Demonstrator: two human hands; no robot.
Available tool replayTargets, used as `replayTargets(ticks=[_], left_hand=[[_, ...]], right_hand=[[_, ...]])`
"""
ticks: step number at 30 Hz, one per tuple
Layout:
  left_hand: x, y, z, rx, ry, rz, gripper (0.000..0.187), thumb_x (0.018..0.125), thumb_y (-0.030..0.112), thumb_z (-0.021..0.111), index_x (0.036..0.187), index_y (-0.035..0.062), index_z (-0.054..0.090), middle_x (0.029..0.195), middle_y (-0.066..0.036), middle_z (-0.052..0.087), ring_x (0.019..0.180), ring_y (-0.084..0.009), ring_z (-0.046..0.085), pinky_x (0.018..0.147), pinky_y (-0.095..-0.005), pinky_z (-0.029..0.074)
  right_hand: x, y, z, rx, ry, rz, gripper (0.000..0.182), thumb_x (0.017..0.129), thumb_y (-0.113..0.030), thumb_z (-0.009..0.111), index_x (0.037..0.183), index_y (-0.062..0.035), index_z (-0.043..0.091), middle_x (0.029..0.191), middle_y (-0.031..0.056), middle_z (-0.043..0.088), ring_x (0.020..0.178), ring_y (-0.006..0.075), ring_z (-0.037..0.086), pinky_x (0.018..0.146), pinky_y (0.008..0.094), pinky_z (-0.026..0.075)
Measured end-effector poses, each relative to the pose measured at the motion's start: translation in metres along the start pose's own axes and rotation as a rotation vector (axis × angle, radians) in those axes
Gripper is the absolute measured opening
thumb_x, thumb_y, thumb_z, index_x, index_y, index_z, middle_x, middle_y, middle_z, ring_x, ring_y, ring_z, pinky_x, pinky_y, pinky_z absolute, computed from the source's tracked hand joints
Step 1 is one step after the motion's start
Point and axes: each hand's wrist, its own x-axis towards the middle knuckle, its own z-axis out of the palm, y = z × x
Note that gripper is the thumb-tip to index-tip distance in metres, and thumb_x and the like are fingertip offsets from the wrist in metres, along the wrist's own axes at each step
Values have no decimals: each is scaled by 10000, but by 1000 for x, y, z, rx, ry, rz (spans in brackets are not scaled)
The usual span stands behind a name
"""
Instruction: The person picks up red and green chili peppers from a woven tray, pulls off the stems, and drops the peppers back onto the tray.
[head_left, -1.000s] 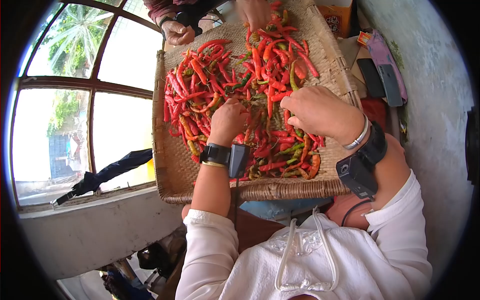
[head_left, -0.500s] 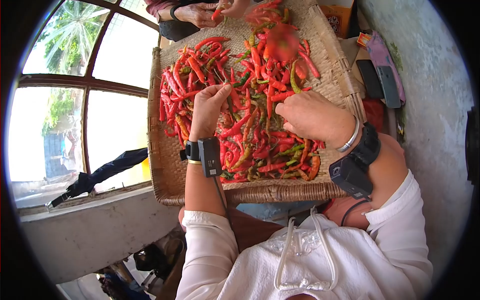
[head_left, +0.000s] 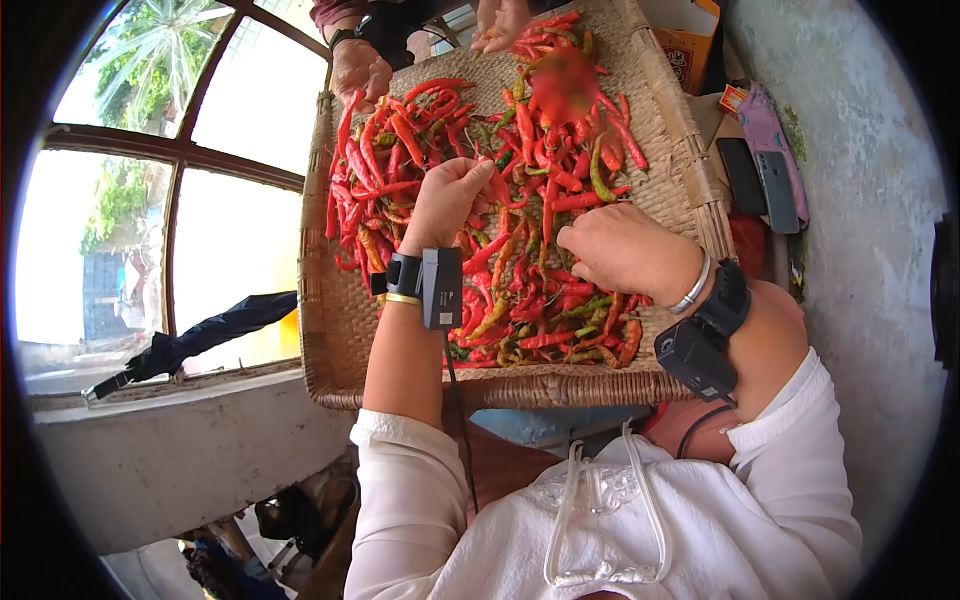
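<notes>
Many chili peppers (head_left: 545, 335), mostly red with some green and brownish ones, lie heaped in a woven tray (head_left: 335, 378). My left hand (head_left: 452, 203) is over the middle of the heap, thumb and forefinger pinched together at a red chili pepper (head_left: 502, 188) hanging by the fingertips. To its right, my right hand (head_left: 625, 250) is above the heap's right part with its fingers curled under; whatever they hold is hidden. A yellow-green chili pepper (head_left: 600, 172) lies just beyond my right hand.
Another person's hand (head_left: 362, 75) is at the tray's far left corner by a red pepper, and their other hand (head_left: 500, 22) is above the far edge. Two phones (head_left: 776, 190) lie on the right near a cardboard box (head_left: 688, 50). A folded umbrella (head_left: 215, 335) lies by the window.
My left hand has shifted slightly right, with the red pepper at its fingertips. The other person's hands have separated, one coming down to the heap's far left. The view has shifted a little.
</notes>
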Motion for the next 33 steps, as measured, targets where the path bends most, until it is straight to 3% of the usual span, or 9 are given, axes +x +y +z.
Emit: replayTargets(ticks=[5, 7, 9, 11, 13, 15, 23, 28, 33], left_hand=[[-8, 4, 9, 100, -68, -16, 232, 902, 219, 521, 892, 3, 606, 668, -16, 597, 509, -54, 498, 486, -202, 427], [-15, 8, 20, -368, 215, 166, 275, 903, 218, 521, 1005, -26, 598, 745, -48, 622, 516, -78, 513, 524, -223, 459], [-18, 2, 11, -370, 172, 173, 305, 891, 199, 531, 1080, -37, 572, 830, -74, 640, 584, -103, 558, 589, -245, 485], [-27, -17, 2, 390, 86, 151, 281, 853, 178, 539, 1041, -25, 591, 775, -104, 642, 692, -144, 603, 614, -281, 482], [-34, -43, -6, 756, 39, 258, 276, 755, 277, 614, 906, 50, 647, 786, -165, 626, 754, -307, 609, 678, -388, 476], [-42, -51, -7, 999, 37, 203, 293, 740, 313, 625, 870, 51, 643, 771, -159, 625, 772, -327, 601, 671, -421, 470], [-56, -53, 12, 1112, 6, 194, 312, 726, 336, 637, 762, 27, 608, 732, -158, 619, 731, -330, 604, 637, -425, 473], [-61, -39, -4, 846, -160, 52, 273, 720, 283, 669, 778, 20, 627, 703, -157, 622, 672, -288, 613, 607, -380, 477], [-53, -38, -15, 627, -69, 117, 227, 753, 200, 670, 842, -6, 633, 689, -144, 619, 629, -222, 609, 575, -327, 461]], right_hand=[[0, -5, 1, 3, -34, -31, 158, 717, -128, 604, 812, -10, 557, 771, 167, 592, 792, 335, 592, 696, 432, 467], [-5, -5, 6, 20, -62, -35, 162, 720, -133, 608, 814, -11, 556, 772, 166, 591, 791, 337, 591, 690, 434, 466], [-5, -2, 7, 34, -2, -50, 167, 723, -141, 610, 814, -12, 554, 769, 165, 590, 782, 344, 589, 679, 441, 462], [-5, -3, 3, 25, -8, -40, 171, 723, -145, 612, 812, -12, 553, 768, 165, 590, 777, 345, 589, 681, 441, 462], [-4, -4, 5, 21, -23, -34, 175, 724, -150, 615, 809, -11, 551, 766, 165, 589, 773, 345, 588, 683, 441, 463], [-3, -3, 11, 12, -1, -63, 175, 722, -153, 615, 805, -13, 550, 768, 164, 591, 776, 343, 590, 690, 439, 465], [3, -2, 12, -5, -74, -31, 176, 724, -164, 614, 825, -29, 560, 784, 164, 598, 794, 346, 591, 698, 442, 465], [6, 0, 14, 2, -56, -32, 179, 728, -169, 610, 845, -41, 569, 791, 161, 601, 806, 345, 590, 699, 447, 463], [7, -7, 5, 34, -167, 26, 220, 728, -184, 651, 861, -22, 584, 873, 169, 606, 878, 338, 582, 763, 429, 460]])
